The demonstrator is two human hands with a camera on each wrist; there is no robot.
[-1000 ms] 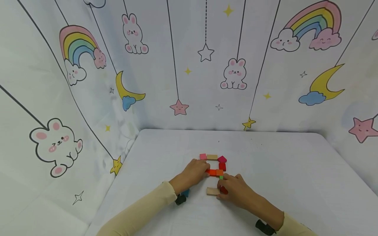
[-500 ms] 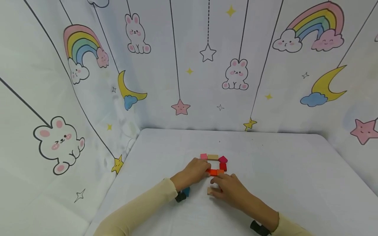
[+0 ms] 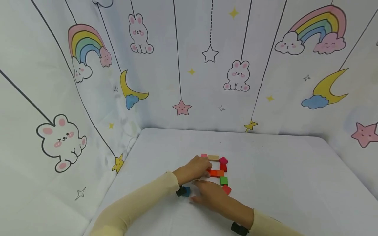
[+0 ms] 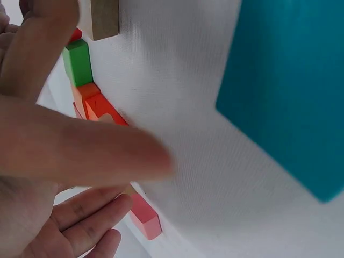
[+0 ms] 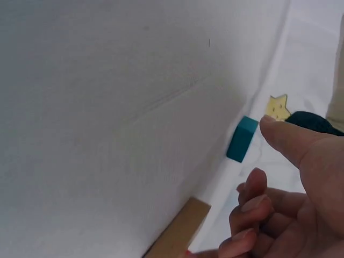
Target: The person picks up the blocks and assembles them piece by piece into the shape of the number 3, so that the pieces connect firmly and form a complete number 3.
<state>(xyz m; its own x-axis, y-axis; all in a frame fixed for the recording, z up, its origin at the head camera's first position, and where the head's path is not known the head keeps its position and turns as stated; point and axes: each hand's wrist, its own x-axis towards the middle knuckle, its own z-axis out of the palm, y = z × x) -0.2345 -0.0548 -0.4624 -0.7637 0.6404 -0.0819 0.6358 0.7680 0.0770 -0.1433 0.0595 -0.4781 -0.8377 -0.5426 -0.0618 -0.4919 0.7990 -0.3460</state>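
In the head view, my left hand (image 3: 195, 168) is over the left end of a red-orange block (image 3: 212, 173), fingers loosely bent. Its thumb is extended in the left wrist view; contact with the block is unclear. My right hand (image 3: 211, 196) reaches left across the table, thumb and fingers apart around nothing. Just beyond its fingertips lies a blue block (image 3: 186, 191), teal in the right wrist view. A plain wooden block (image 5: 180, 230) lies below the right fingers, hidden in the head view. Right of the hands lie a green block (image 3: 224, 180) and a red pentagonal block (image 3: 226, 189).
A pink block (image 3: 204, 156), a wooden block (image 3: 213, 158), a crimson pentagonal block (image 3: 223, 160), a red block (image 3: 223, 167) and an orange block (image 3: 220, 173) continue the row of blocks. A white cloth covers the table (image 3: 274, 170). Behind hangs a printed curtain (image 3: 200, 85).
My right hand has moved left from the red pentagonal block, past the wooden block, toward the blue one. The green and red pentagonal blocks are uncovered. My left hand has stayed almost in place.
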